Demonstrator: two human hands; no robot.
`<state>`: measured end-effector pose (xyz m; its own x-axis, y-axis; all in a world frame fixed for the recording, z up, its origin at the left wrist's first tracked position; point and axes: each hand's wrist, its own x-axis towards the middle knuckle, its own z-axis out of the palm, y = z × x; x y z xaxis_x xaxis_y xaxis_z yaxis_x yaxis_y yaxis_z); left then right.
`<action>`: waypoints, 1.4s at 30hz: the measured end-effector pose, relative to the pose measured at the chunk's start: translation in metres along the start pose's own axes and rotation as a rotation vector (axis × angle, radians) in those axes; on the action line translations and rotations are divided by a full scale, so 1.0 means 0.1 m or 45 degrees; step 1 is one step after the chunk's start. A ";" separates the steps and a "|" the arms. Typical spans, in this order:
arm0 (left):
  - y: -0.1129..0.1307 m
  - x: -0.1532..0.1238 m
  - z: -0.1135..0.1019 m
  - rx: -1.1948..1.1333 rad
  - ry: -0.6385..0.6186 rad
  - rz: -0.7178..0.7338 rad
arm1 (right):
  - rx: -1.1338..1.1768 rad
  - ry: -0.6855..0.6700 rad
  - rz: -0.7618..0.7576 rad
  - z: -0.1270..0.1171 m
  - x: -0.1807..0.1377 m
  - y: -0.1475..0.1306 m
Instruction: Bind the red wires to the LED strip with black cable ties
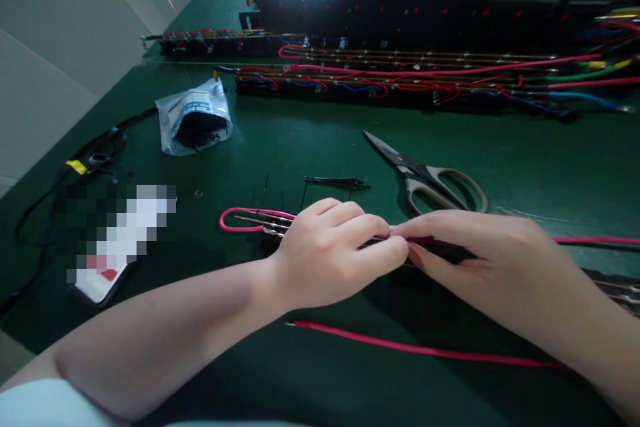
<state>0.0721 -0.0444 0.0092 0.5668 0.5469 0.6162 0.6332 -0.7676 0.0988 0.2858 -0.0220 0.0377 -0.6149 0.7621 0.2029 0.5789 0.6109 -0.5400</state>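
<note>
A black strip with thin metal rods (280,227) lies across the table under my hands. Along it runs a red cable (595,240), which bends into a loop at the strip's left end. My left hand (335,250) reaches over the strip, its thumb and forefinger closed; what is between them is hidden. Fingertip to fingertip with it, my right hand (485,247) has thumb and forefinger closed around the red cable. Thin black cable ties (303,193) stick up from the strip beside my left hand. Several loose cable ties (337,183) lie just behind it.
Grey-handled scissors (425,177) lie behind my hands. A clear bag of black ties (195,117), a blurred-out flat object (123,240) and a black cord (50,200) are on the left. Wired strips (370,83) line the back. A red cable end (400,347) lies in front.
</note>
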 end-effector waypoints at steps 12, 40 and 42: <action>0.02 0.05 -0.03 -0.143 -0.004 -0.045 | 0.136 -0.010 -0.015 0.04 0.01 0.03; 0.00 0.07 -0.04 -0.218 -0.055 -0.058 | 0.270 -0.134 0.113 0.00 0.04 0.00; 0.00 0.07 -0.04 -0.208 -0.048 -0.046 | 0.274 -0.123 0.102 0.00 0.04 0.00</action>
<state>0.0739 -0.0421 0.0169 0.5666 0.5847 0.5806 0.5608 -0.7899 0.2481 0.2832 -0.0186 0.0379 -0.6258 0.7760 0.0793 0.5071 0.4819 -0.7146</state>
